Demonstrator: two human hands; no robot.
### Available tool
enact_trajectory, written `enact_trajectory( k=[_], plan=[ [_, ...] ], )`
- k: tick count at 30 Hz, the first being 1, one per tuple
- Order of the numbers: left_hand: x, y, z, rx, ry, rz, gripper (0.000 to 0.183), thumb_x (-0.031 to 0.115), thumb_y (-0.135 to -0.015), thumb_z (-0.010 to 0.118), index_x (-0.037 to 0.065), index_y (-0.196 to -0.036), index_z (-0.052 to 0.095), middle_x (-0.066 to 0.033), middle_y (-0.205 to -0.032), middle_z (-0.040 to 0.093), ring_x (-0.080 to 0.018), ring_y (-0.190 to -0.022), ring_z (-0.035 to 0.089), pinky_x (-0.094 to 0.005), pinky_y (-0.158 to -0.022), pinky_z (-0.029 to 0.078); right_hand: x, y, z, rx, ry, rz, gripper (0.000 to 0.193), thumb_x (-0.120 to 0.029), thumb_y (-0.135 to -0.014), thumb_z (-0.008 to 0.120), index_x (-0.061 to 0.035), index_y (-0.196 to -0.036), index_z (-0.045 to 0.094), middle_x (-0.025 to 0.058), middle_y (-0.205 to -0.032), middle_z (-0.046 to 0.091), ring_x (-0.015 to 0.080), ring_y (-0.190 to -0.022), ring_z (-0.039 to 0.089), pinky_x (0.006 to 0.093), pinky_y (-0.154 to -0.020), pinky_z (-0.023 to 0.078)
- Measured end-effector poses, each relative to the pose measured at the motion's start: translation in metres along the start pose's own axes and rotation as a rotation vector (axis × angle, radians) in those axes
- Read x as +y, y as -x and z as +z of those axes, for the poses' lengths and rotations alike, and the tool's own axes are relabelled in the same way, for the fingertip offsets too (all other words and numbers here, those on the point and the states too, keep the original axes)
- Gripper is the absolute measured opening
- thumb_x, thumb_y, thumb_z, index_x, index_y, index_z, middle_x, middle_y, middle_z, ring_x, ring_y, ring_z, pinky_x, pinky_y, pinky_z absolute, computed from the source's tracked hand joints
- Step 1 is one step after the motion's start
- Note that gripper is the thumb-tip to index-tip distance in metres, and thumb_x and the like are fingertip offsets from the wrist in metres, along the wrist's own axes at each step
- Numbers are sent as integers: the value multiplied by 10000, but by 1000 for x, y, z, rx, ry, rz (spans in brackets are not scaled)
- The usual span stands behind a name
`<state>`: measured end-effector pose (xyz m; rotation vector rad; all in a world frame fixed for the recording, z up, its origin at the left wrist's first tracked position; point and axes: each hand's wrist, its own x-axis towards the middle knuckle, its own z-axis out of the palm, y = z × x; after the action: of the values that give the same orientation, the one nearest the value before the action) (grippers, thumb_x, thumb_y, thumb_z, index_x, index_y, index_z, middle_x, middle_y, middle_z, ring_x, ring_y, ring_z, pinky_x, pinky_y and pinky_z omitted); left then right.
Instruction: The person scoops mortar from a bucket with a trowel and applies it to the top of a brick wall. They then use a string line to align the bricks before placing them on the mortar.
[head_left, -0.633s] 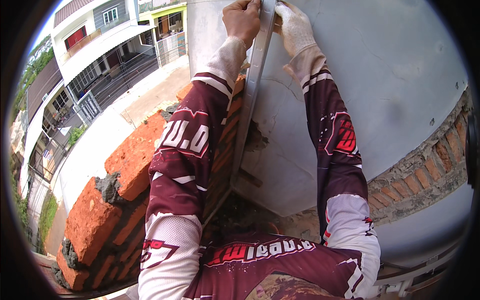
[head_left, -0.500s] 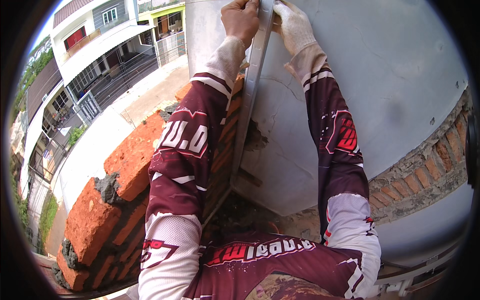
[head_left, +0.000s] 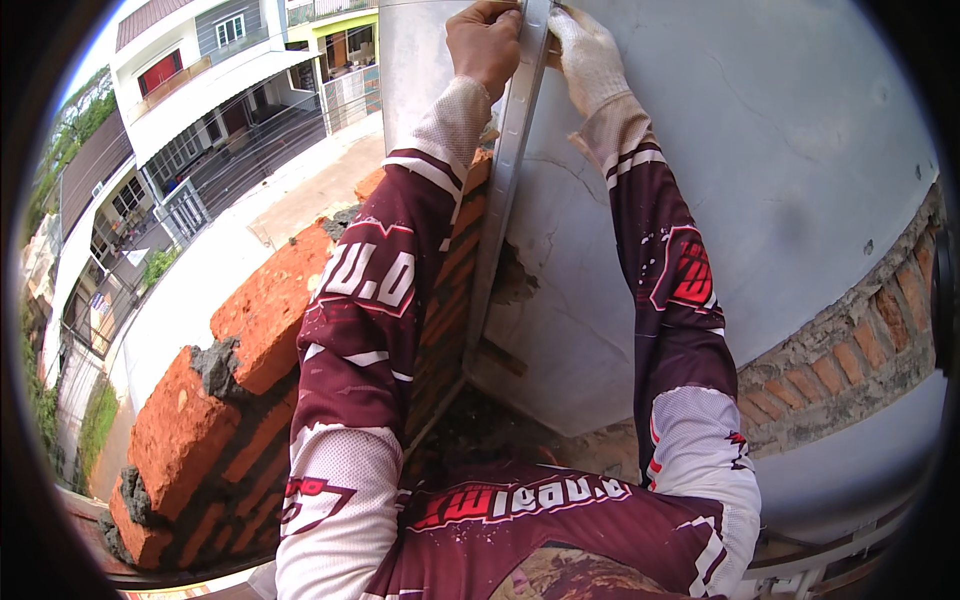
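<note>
A long grey metal bar (head_left: 508, 180) runs from the top edge down along the end of a brick wall. My bare left hand (head_left: 484, 48) is at its left edge near the top, fingers curled and pinched together; what they hold is hidden. On the other side, my right hand (head_left: 590, 60), in a whitish knit glove, closes its fingers on the bar's right edge. The fingertips of both hands are partly cut off or covered. A thin line (head_left: 425, 4) stretches leftward from beside my left hand.
The orange brick wall (head_left: 180, 440) with grey mortar lumps (head_left: 214, 368) curves along my left, above a street with houses (head_left: 190, 80). A large smooth grey surface (head_left: 760, 180) fills the right. Behind it is an exposed brick strip (head_left: 840, 370). Dark rubble (head_left: 480, 425) lies below.
The view has shifted slightly, so the houses sit a little lower and further right. Both hands stay at the top of the bar with nearly the same hold.
</note>
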<state>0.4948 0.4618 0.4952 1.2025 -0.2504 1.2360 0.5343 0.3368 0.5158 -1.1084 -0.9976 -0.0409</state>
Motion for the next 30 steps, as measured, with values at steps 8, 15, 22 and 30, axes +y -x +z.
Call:
enact_trajectory(
  k=[8, 15, 22, 30],
  plan=[
    [-3, 1, -13, -46, -35, -17, 325, 21, -946, 644, -67, -1257, 674, -131, -1077, 744, -138, -854, 670, -256, -751, 542, 5, -2, 0, -21, 34, -74, 327, -162, -1026, 549, -38, -1307, 661, 43, -1130, 715, 132, -961, 668, 290, -818, 554],
    [4, 5, -13, -191, 19, -101, 437, 38, -988, 607, -29, -1418, 570, -173, -1243, 693, -142, -941, 664, -254, -760, 544, -12, 7, 0, -86, 51, 12, 339, -219, -1043, 539, -66, -1326, 646, 49, -1124, 718, 139, -927, 692, 293, -777, 575],
    [0, 5, -9, -194, -7, -107, 443, 57, -987, 624, -45, -1414, 565, -185, -1235, 695, -158, -971, 675, -268, -799, 554, -12, 1, -3, -98, 89, 56, 330, -233, -1055, 526, -66, -1312, 649, 42, -1100, 713, 141, -929, 676, 299, -792, 563],
    [48, 113, -16, 76, -248, 271, 311, 133, -947, 701, -61, -1189, 705, -210, -1083, 744, -210, -965, 721, -342, -808, 593, 14, 61, 6, 193, 56, -255, 364, -203, -1025, 627, -8, -1332, 617, 82, -1147, 695, 172, -1016, 665, 298, -888, 549]
  ],
)
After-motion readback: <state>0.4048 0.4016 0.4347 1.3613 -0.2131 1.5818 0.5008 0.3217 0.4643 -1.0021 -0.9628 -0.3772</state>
